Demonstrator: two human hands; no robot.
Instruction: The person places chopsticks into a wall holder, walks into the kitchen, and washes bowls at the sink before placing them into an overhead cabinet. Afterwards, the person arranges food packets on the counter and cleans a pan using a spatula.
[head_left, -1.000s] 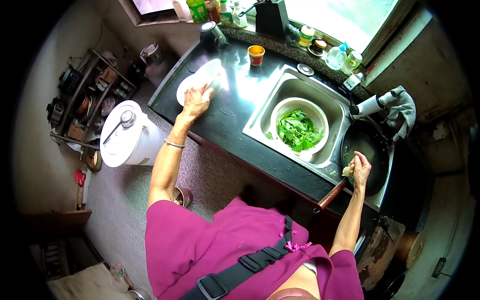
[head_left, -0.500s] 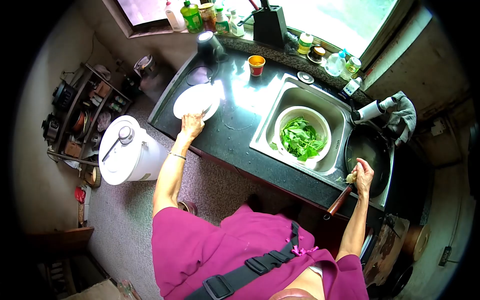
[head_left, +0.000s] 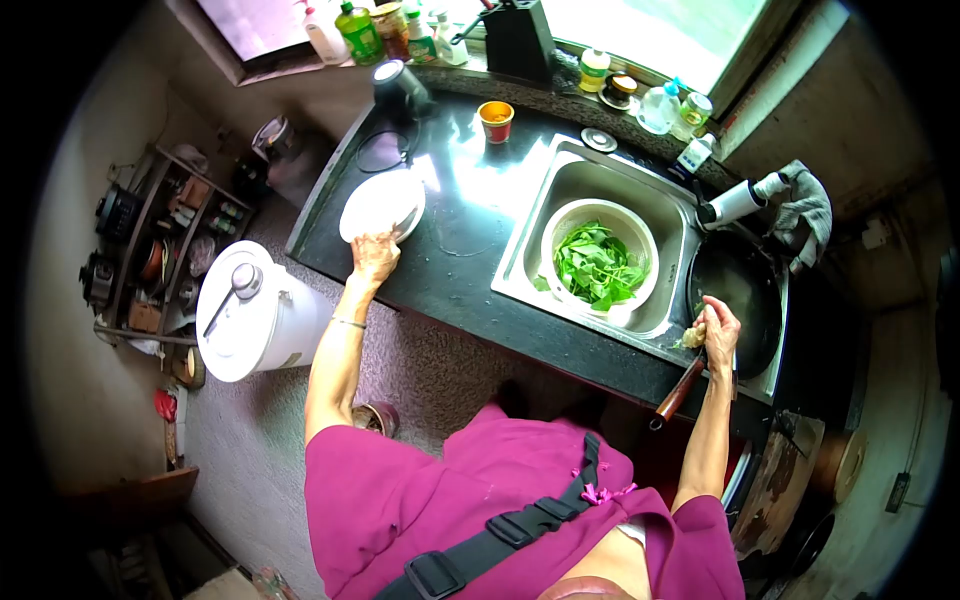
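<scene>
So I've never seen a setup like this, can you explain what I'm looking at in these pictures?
There's no machine here: it's a person working bare-handed. Every picture comes from one camera on their head, looking forward and down, so their own arms reach away from you.

On the dark counter sit a white plate and a red cup. Set into it is a metal sink, holding a pale bowl of leafy greens. A dark pan sits to the right.

The left hand is at the plate's near edge; I can't tell how firmly it grips. The right hand, beside the pan, holds a small pale lump, too unclear to name.
</scene>
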